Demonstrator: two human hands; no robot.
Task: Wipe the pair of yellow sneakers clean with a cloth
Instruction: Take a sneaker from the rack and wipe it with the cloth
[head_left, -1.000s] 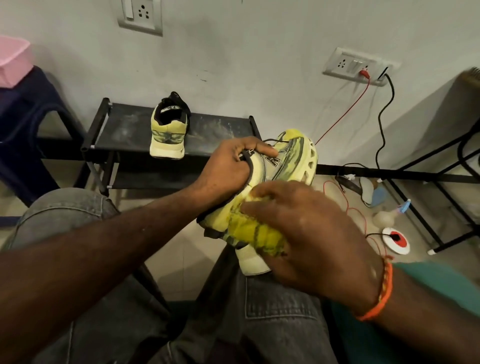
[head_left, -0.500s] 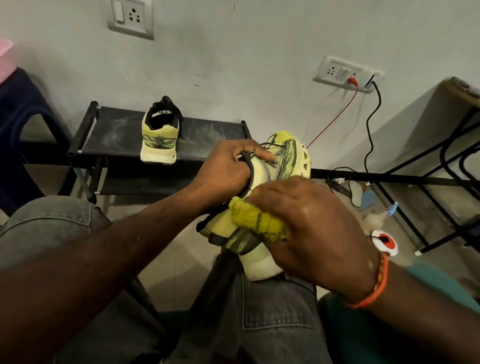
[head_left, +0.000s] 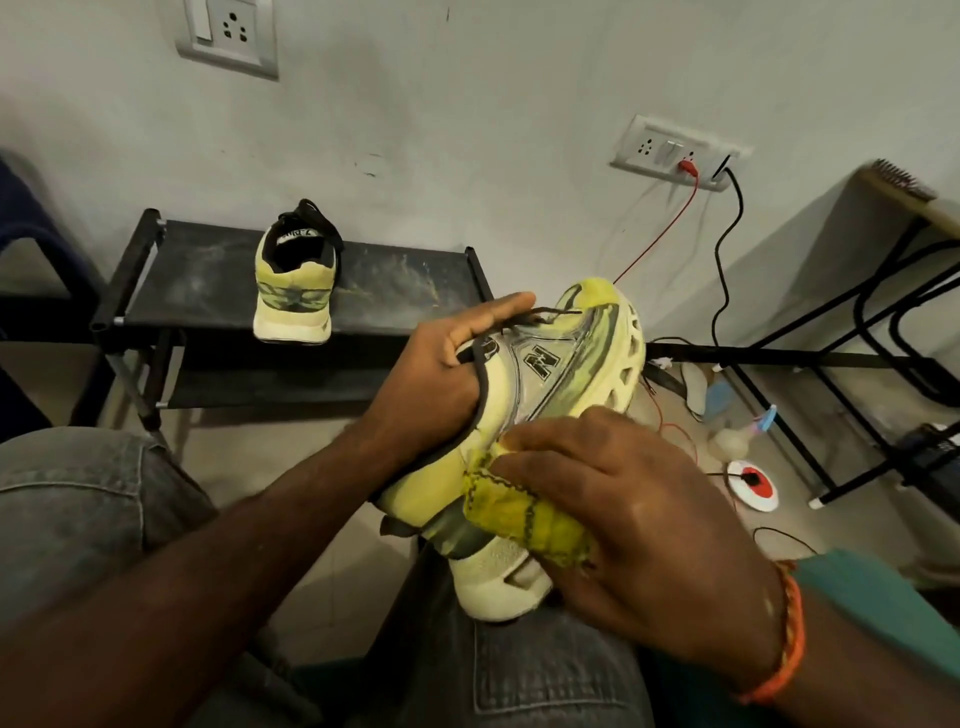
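Observation:
One yellow sneaker lies tilted over my right knee, its toe pointing up and away, its heel on my jeans. My left hand is pushed into the shoe's opening and grips it by the collar and tongue. My right hand holds a folded yellow cloth and presses it against the side of the shoe near the heel. The second yellow sneaker stands upright on a black shoe rack, heel toward me.
A wall socket at the right feeds a red and a black cable down to small items on the floor. Black metal frames stand at the right. My knees in grey jeans fill the foreground.
My right hand has slid the cloth down along the shoe's side toward the heel. The left hand keeps its hold on the shoe.

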